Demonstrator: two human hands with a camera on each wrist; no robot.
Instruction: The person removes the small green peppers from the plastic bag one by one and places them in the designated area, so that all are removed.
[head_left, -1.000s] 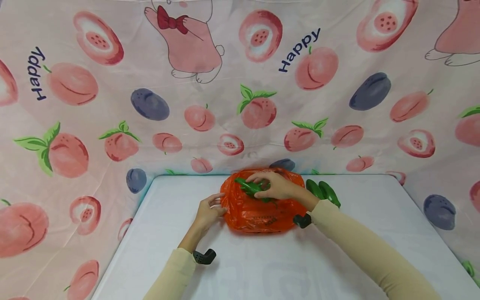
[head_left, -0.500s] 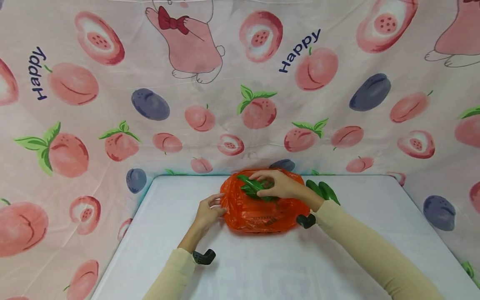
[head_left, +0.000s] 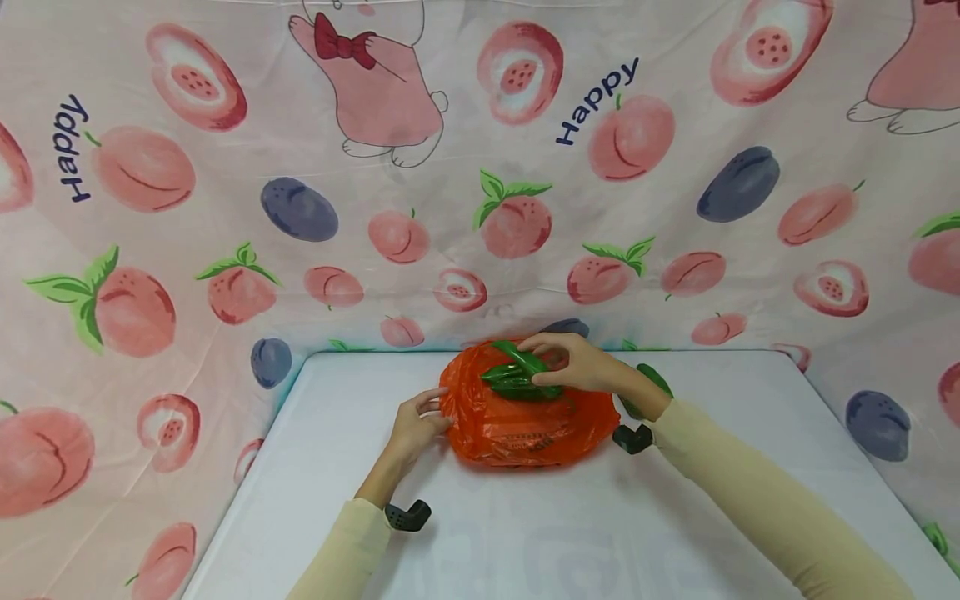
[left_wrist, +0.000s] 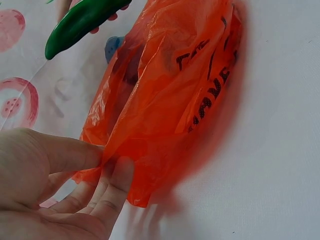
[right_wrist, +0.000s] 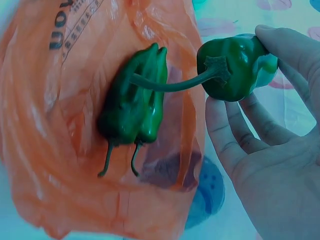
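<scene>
A red-orange plastic bag (head_left: 517,442) lies at the back middle of the white table. My left hand (head_left: 415,427) pinches its left edge between thumb and fingers, clearly so in the left wrist view. Over the bag, my right hand (head_left: 583,367) holds a green pepper (right_wrist: 232,70) by its sides, with the stem pointing out toward the right wrist camera. Two more green peppers (right_wrist: 125,107) lie side by side on the bag, stems the same way. The held pepper's far end (left_wrist: 75,30) shows above the table in the left wrist view.
Other green peppers (head_left: 656,378) lie on the table right of the bag, partly hidden by my right forearm. Behind the white table (head_left: 495,533) hangs a fruit-print cloth (head_left: 465,200). A black wrist camera (head_left: 408,516) sits on my left wrist.
My right hand has moved to the right with the pepper, uncovering more of the peppers on the bag. My forearm now hides more of the peppers at right. The left hand stays put.
</scene>
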